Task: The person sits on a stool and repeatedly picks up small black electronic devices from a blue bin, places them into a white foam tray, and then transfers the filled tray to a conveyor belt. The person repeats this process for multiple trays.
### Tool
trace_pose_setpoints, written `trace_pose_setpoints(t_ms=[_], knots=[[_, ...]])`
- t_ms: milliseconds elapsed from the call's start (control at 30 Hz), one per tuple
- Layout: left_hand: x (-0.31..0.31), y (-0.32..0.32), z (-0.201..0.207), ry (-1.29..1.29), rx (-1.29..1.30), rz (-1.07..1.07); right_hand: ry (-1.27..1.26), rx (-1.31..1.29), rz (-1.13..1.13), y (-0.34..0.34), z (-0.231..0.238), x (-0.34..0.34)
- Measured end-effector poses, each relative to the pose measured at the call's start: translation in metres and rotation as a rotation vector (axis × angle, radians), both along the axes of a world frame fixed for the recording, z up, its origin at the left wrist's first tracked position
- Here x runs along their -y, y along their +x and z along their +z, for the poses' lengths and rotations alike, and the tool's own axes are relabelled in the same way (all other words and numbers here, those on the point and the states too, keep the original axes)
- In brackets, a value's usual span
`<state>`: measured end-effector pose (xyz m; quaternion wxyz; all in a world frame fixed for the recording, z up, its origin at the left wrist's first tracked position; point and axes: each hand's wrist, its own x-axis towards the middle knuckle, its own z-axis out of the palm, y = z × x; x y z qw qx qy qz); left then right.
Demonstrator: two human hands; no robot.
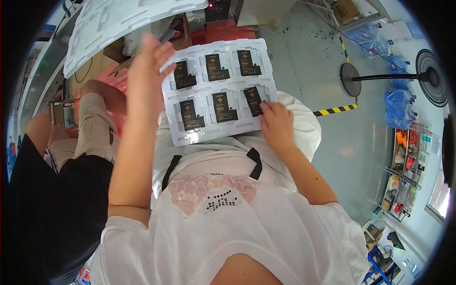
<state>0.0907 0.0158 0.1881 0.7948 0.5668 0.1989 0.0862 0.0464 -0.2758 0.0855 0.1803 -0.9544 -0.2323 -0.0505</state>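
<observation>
A white plastic tray (pixel 214 135) rests across my lap, holding several flat black phone batteries in two rows, each with a gold lightning mark. At the near right pocket, a battery (pixel 251 99) sits slightly tilted. My right hand (pixel 278 122) has its fingers bent against that battery's right edge and thumb near its lower corner. Raised at the tray's far left corner is my left hand (pixel 154 56), blurred, its fingers apart and holding nothing I can see. The closest battery to it is the far left one (pixel 183 76).
Another white moulded tray (pixel 128 19) stands at upper left, with cardboard and plastic bags beneath it. A person in a black top (pixel 61 209) sits close on my left. To the right are a standing fan (pixel 430 78), striped floor tape (pixel 338 109) and a stocked shelf (pixel 403 171).
</observation>
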Motion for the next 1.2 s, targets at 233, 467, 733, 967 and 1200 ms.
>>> trace_pose_setpoints(t_ms=[233,467,733,967,1200], knots=[[-0.035,0.053,0.024,-0.52,0.443,-0.072,0.023,0.029,-0.049,-0.009,-0.019,0.001],[-0.036,0.068,0.013,-0.644,0.385,-0.075,0.143,-0.294,-0.001,0.031,-0.015,0.02],[-0.003,-0.01,0.026,-0.584,0.262,-0.134,0.377,-0.623,-0.153,0.056,-0.001,0.029],[0.027,-0.124,-0.011,-0.53,-0.293,-0.316,1.265,-0.918,-0.134,0.055,0.077,0.0],[0.002,-0.166,-0.035,-0.594,-0.625,-0.43,1.306,-1.069,-0.294,0.049,0.034,0.023]])
